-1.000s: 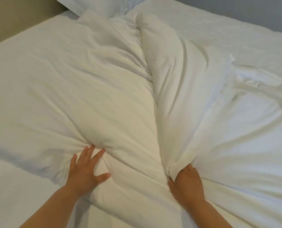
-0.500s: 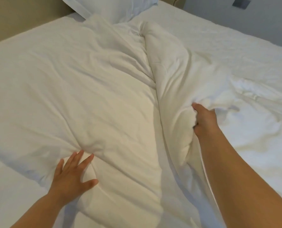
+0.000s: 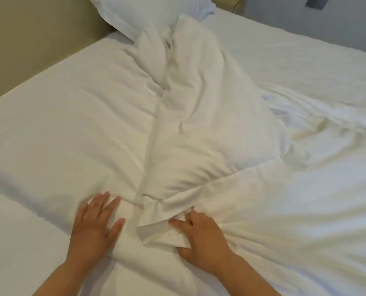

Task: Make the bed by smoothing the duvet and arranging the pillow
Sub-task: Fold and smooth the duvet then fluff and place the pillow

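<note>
The white duvet [image 3: 199,129] lies across the bed, bunched into a thick ridge running from 12 o'clock down to 6 o'clock, with a long seam fold along its left flank. At 6 o'clock the left hand [image 3: 94,227] presses flat on the duvet's near edge, fingers straight and spread, holding nothing. Just beside it, toward 5 o'clock, the right hand [image 3: 203,236] grasps a turned-over flap of the duvet, which seems to be pinched between forefinger and thumb, though blur softens the grip. The pillow [image 3: 148,11] sits at 12 o'clock, with the top of the ridge heaped against its lower edge and covering part of it. At 3 o'clock more rumpled white bedding [image 3: 318,124] lies in creases. Bare sheet [image 3: 17,253] shows at 8 o'clock. A beige headboard panel [image 3: 28,39] stands at 10 o'clock, and a grey wall plate [image 3: 314,3] at 1 o'clock.
</note>
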Available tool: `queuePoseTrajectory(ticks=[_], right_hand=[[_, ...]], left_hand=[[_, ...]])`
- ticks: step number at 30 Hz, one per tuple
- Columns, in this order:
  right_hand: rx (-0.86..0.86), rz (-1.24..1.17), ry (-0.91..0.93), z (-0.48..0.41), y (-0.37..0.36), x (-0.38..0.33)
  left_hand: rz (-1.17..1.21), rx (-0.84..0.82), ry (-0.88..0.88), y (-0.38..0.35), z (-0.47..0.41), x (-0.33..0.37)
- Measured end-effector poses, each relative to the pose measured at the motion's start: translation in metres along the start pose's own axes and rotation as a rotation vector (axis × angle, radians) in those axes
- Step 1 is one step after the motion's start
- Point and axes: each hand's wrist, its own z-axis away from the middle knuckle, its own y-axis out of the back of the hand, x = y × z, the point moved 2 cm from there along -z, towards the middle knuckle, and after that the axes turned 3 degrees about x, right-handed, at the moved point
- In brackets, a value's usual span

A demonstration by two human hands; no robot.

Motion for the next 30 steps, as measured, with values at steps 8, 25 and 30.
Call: queuePoseTrajectory(ticks=[8, 25, 30], right_hand=[[0.674, -1.509, -0.659, -0.053, 0.032, -0.036], [-0.012, 0.229, 0.142, -0.168, -0.058, -0.197], [0.164, 0.342, 0.223, -0.151, -0.052, -0.189]], left_hand=[[-0.005, -0.147, -0.073, 0.017, -0.037, -0.076], [0.039, -0.146, 0.125, 0.062, -0.003, -0.177], [0.197, -0.061, 0.371, 0.066, 0.003, -0.17]])
